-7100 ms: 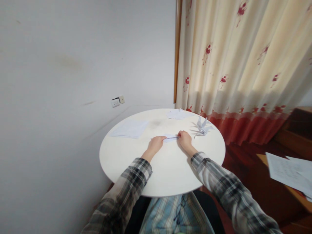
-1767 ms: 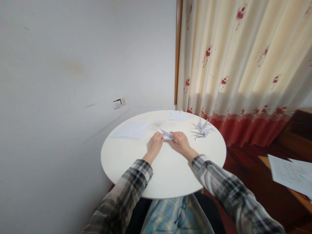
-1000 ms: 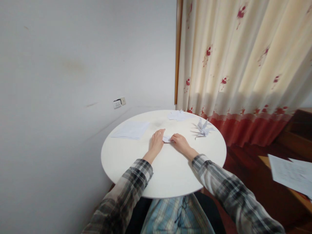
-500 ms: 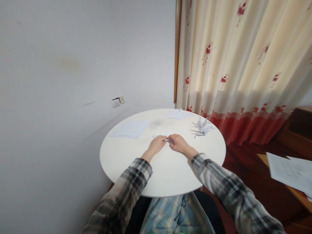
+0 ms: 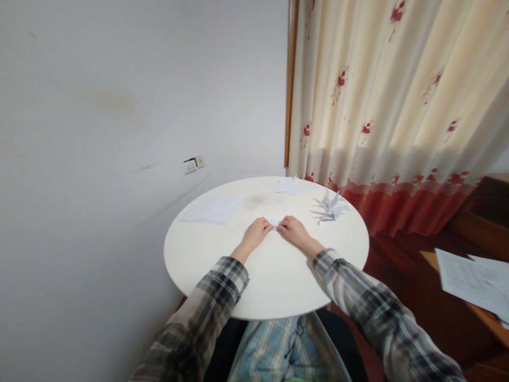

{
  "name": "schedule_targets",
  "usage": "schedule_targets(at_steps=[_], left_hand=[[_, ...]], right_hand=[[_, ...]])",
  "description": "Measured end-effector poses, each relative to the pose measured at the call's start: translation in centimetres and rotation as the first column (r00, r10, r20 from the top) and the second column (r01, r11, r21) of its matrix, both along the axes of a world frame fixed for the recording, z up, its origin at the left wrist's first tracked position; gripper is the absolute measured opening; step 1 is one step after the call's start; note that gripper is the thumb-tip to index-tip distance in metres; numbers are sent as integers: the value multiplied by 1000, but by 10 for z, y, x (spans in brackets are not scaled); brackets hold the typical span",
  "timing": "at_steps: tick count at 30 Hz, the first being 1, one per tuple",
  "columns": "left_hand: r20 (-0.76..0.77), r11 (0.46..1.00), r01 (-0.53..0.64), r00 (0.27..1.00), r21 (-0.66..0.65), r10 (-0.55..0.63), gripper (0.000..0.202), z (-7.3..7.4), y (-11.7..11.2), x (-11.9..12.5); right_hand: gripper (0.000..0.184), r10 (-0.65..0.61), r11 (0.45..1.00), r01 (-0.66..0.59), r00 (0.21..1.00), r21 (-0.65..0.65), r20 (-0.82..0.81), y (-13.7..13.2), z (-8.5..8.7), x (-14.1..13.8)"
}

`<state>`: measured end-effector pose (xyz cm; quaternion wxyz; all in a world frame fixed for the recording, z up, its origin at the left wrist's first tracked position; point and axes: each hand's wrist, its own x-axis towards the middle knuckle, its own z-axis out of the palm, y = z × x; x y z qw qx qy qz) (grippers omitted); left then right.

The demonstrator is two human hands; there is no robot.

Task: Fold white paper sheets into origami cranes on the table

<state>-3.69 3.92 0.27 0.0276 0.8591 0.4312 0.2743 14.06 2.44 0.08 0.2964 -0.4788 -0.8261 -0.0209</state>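
A small folded piece of white paper (image 5: 274, 222) lies at the middle of the round white table (image 5: 274, 281). My left hand (image 5: 257, 233) pinches its left side, with the fingers closed and the thumb near the paper's front edge. On the opposite side my right hand (image 5: 293, 231) grips it the same way, fingers bent over the paper. Only the part between the hands shows; the fingers cover both ends, and the fold's exact shape is too small to tell.
White paper sheets (image 5: 212, 209) lie at the table's left. Folded paper cranes (image 5: 331, 207) stand at the right. More white paper (image 5: 292, 185) is at the far edge. A wall socket (image 5: 190, 167) is behind; printed sheets (image 5: 473, 276) rest on a lower surface at right.
My fingertips have shifted a little and the hands are slightly farther apart, so more of the folded paper shows between them. The things around have stayed in place.
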Motion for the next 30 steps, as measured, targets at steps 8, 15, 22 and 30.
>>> schedule_targets(at_steps=[8, 15, 22, 30], left_hand=[[70, 999, -26, 997, -47, 29, 17, -2, 3, -1], [75, 999, 1, 997, -51, 3, 18, -2, 2, -2], [3, 999, 13, 1000, -51, -13, 22, 3, -6, 1], [-90, 993, -84, 992, 77, 91, 16, 7, -8, 0]], right_hand=[[14, 8, 999, -9, 1000, -53, -18, 4, -3, 1], [17, 7, 1000, -8, 998, -8, -68, 3, -5, 1], [21, -13, 1000, 13, 1000, -22, 17, 5, -5, 1], [25, -49, 998, 50, 998, -28, 25, 1, 0, -1]])
